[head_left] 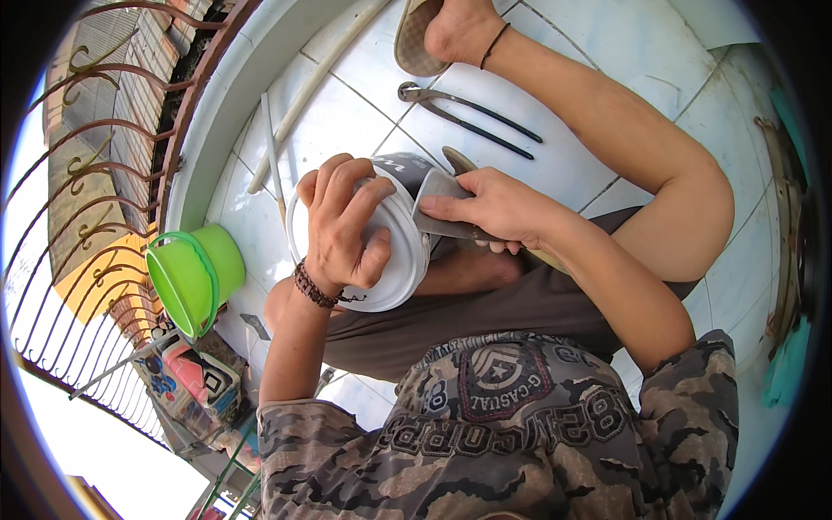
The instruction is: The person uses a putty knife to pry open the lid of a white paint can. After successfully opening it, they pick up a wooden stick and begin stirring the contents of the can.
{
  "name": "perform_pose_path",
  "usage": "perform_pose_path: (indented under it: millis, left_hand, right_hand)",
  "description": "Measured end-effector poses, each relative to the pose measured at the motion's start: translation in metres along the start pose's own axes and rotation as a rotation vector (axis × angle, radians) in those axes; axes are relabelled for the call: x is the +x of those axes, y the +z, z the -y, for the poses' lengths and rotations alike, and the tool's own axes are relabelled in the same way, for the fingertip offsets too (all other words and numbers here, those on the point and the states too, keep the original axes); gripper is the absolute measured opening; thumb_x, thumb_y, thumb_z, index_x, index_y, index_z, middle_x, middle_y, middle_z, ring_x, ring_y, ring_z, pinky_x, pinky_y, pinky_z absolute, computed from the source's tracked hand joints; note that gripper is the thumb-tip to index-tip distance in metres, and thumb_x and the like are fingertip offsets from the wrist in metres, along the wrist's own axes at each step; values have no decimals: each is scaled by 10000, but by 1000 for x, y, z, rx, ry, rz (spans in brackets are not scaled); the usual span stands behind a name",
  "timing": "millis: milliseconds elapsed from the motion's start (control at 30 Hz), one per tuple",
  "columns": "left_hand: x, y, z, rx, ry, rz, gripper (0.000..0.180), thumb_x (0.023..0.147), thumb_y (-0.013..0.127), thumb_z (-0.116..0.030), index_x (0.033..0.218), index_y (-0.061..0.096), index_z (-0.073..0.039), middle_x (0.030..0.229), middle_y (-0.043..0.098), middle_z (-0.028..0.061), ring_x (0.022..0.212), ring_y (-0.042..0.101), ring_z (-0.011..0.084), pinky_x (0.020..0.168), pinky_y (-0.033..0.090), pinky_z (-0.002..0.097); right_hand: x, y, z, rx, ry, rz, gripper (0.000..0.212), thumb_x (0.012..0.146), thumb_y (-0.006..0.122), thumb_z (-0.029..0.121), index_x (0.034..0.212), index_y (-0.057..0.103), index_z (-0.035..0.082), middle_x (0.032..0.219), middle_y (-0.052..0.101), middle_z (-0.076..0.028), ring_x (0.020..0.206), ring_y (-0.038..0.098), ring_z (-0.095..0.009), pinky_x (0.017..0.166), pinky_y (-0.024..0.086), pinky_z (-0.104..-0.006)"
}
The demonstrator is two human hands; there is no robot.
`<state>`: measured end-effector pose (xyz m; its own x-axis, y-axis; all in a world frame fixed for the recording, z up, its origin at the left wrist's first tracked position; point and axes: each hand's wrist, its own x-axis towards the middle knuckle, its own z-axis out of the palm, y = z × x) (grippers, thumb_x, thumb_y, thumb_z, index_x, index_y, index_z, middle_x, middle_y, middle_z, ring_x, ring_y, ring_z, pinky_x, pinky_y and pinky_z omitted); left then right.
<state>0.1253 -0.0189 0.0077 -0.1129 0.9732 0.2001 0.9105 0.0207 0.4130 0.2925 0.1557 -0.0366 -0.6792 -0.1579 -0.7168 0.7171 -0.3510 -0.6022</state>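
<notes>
A white paint bucket [394,260] lies tipped against my lap, its round pale end toward my left and a dark printed band on its side. My left hand [342,225] presses on that round end, fingers bent toward the rim, a brown braided bracelet at the wrist. In my right hand [507,208] is a flat grey blade-like piece [438,208], pinched between thumb and fingers. It rests against the bucket's side near the rim. I cannot make out whether it is a tool or a loose strip. My right fingertips show below its lower edge.
Long-handled pincers [468,121] lie on the white tiles [364,108] ahead. A pale pipe [316,91] and a thin rod [272,156] lie farther left. A green bucket [195,277] stands at the left beside a metal railing [95,208]. My bent legs surround the work.
</notes>
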Motion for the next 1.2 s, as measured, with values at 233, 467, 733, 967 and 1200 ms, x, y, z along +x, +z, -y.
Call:
perform_pose_path:
  millis: [233, 467, 733, 967, 1200]
  left_hand:
    - [-5, -3, -5, 35, -2, 52, 551, 653, 558, -287, 1137, 666, -47, 1200, 584, 175, 1162, 551, 335, 969, 315, 443]
    - [-8, -1, -10, 7, 19, 66, 607, 657, 561, -277, 1216, 616, -47, 1242, 557, 182, 1222, 506, 341, 992, 313, 461]
    - [-7, 3, -8, -62, 24, -11, 585, 637, 550, -305, 1159, 600, -46, 1164, 548, 168, 1172, 497, 345, 987, 317, 459]
    - [-7, -2, -5, -118, 53, -62, 573, 603, 545, -311, 1100, 622, -37, 1126, 558, 162, 1142, 509, 338, 966, 327, 447]
    - [-11, 1, -1, -123, 82, -111, 574, 607, 552, -298, 1097, 660, -21, 1124, 592, 169, 1106, 540, 339, 947, 347, 447]
  right_hand:
    - [-18, 17, -3, -449, -254, -407, 592, 897, 693, 524, 1012, 642, -55, 737, 668, -191, 661, 677, -317, 591, 536, -433]
    - [-40, 49, 9, -747, -287, -728, 558, 913, 687, 488, 906, 630, -67, 809, 687, -273, 820, 684, -442, 722, 544, -492]
    - [-19, 20, 15, -783, -421, -483, 563, 882, 716, 525, 957, 643, -28, 764, 678, -207, 715, 686, -346, 674, 545, -464]
    - [-21, 15, 21, -376, -25, -226, 556, 867, 756, 515, 843, 621, -24, 649, 565, -75, 458, 530, -164, 451, 447, -346]
    - [-57, 44, 6, -541, -274, -627, 540, 927, 684, 444, 996, 637, -90, 897, 702, -292, 888, 693, -435, 791, 531, -465]
